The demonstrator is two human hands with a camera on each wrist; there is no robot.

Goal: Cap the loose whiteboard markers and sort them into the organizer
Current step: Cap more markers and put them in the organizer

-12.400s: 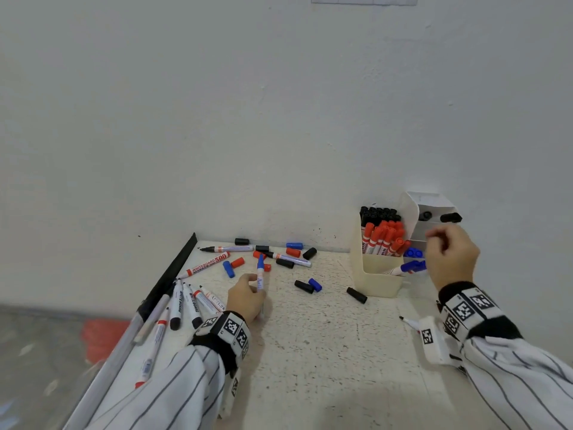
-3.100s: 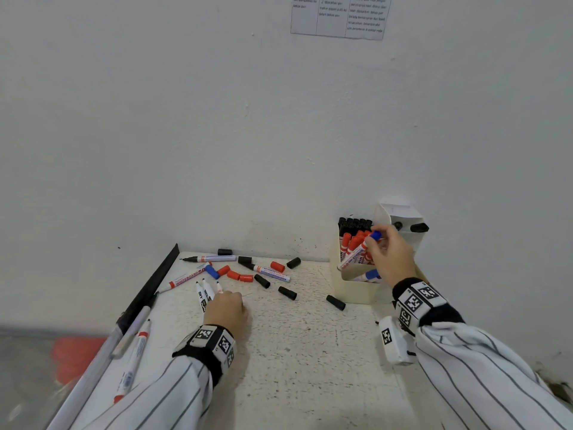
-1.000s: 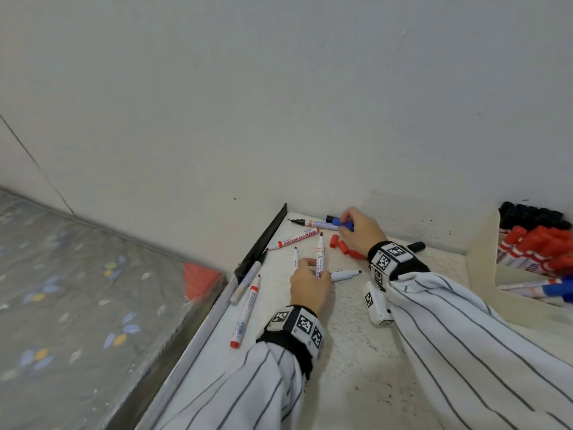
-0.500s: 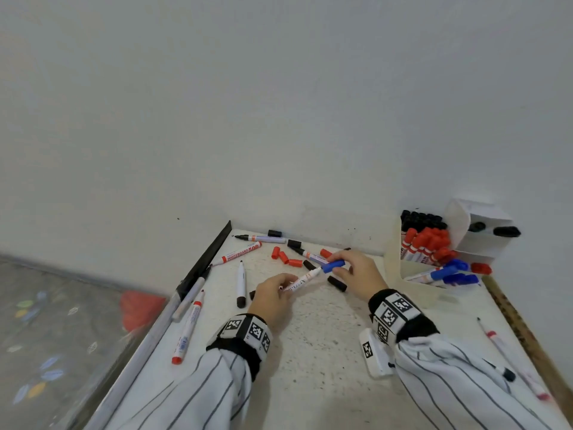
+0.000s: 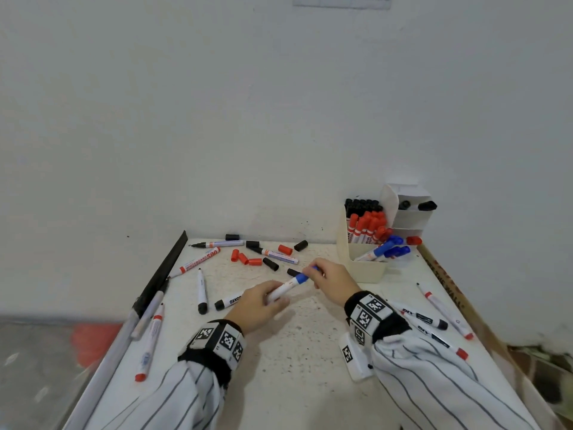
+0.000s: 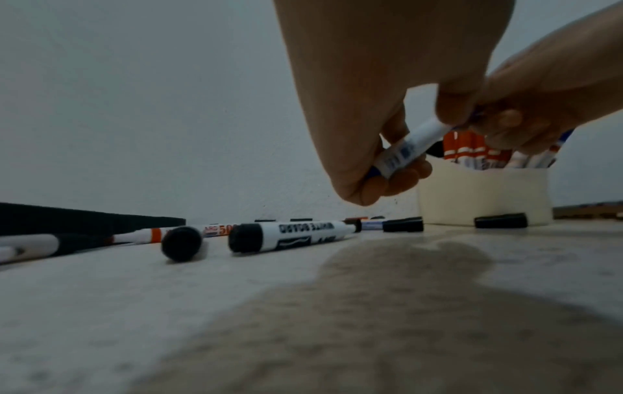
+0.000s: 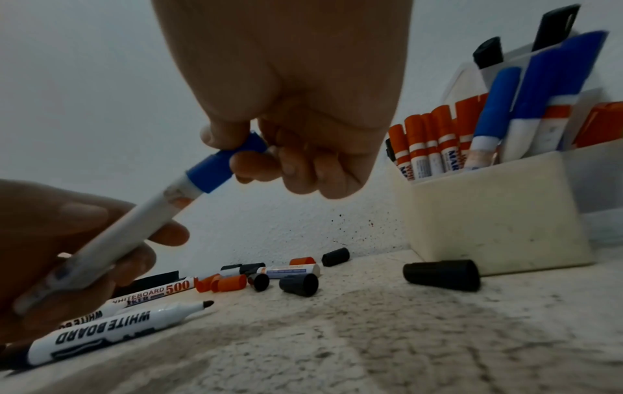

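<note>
- The left hand [image 5: 259,305] is curled round the white barrel of a blue marker [image 5: 286,288], held clear above the table [image 5: 294,367]; the right hand [image 5: 330,279] pinches the marker's blue cap [image 5: 302,277] between thumb and fingertips.
- Half a second ago the two hands held this marker in much the same way further back on the table; a second ago the right hand was reaching among the loose caps at the far edge while the left rested on uncapped markers.
- The right wrist view shows the blue cap seated over the barrel's end, tilted up to the right; the head view shows only the blue band between the hands.
- The left wrist view shows the barrel's printed label and the left fingers wrapped under it.
- Just left of the left hand lies an uncapped black marker [image 5: 231,301] lettered WHITE BOARD, its tip bare in the right wrist view.
- Further back lie red caps [image 5: 245,259], black caps [image 5: 270,264] and a red-lettered 500 marker [image 5: 198,262].
- Right of the right sleeve lie more markers [image 5: 440,308].
- At the far right stands the cream organizer [image 5: 366,268], holding black, red and blue capped markers in separate groups; one black cap [image 7: 441,274] lies just before it.
</note>
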